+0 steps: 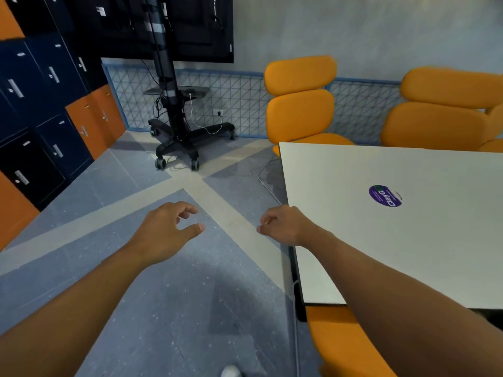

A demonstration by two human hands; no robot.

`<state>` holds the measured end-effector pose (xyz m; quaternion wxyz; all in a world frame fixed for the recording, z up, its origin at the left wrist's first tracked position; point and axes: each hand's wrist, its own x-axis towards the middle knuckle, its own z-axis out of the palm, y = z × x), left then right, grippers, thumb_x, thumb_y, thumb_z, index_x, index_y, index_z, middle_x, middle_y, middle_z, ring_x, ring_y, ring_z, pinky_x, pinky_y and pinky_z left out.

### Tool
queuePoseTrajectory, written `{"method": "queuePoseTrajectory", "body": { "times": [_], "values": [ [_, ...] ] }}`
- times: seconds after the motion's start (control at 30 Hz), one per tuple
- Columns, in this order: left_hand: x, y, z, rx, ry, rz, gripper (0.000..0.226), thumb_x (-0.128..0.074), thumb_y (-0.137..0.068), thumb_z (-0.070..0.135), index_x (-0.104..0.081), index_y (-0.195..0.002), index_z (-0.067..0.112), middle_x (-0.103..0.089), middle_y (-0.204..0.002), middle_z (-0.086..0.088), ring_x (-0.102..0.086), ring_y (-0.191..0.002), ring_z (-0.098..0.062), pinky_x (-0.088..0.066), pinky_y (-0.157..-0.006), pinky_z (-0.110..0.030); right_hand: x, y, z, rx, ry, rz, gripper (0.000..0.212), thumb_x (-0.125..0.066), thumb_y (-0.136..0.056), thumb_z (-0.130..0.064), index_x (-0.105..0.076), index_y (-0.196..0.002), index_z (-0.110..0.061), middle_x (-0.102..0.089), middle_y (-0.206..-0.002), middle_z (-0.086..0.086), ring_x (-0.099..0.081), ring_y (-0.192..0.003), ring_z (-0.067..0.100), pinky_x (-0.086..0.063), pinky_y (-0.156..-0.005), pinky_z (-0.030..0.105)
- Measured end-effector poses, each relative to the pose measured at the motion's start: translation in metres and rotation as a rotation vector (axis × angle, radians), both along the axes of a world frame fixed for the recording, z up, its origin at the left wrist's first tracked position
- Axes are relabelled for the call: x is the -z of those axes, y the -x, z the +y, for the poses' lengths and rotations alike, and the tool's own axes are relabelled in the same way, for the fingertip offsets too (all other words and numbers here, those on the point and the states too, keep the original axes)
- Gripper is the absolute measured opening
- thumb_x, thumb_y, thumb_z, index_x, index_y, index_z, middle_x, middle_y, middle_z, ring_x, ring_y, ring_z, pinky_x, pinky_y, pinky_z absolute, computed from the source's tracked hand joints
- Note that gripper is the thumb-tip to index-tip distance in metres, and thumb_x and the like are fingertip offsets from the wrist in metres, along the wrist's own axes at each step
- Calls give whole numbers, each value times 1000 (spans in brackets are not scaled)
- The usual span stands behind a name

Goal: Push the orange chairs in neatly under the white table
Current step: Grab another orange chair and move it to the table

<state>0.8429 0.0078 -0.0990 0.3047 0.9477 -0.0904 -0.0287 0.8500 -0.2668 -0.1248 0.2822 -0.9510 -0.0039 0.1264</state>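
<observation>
Both the left hand [166, 229] and right hand [283, 227] hang half-curled and empty, so shoving the near orange chair [343, 344] one-handed risks skewing it against the white table [408, 240].

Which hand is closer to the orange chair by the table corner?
The right hand. It hovers beside the white table, nearer the orange chair; the left hand hangs over open floor.

The white tabletop [408, 240] carries only a round purple sticker [385, 196]. The grey floor [168, 308], crossed by pale bands, bears a black wheeled stand [179, 140] near the far wall and orange chairs [300, 104] beside the tabletop.
</observation>
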Motion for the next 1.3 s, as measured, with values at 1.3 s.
{"method": "queuePoseTrajectory", "body": {
  "times": [1.3],
  "values": [
    [42, -752, -26, 517, -77, 95, 38, -69, -85, 45, -61, -119, 28, -61, -119, 3, -56, -107, -13, -46, -90, -31, 56, -596, 7, 580, -123, 96, 52, -67, -93, -41, -56, -139, -22, -58, -142, 4, -55, -129, 23, -45, -108, 43]
  ]
}}
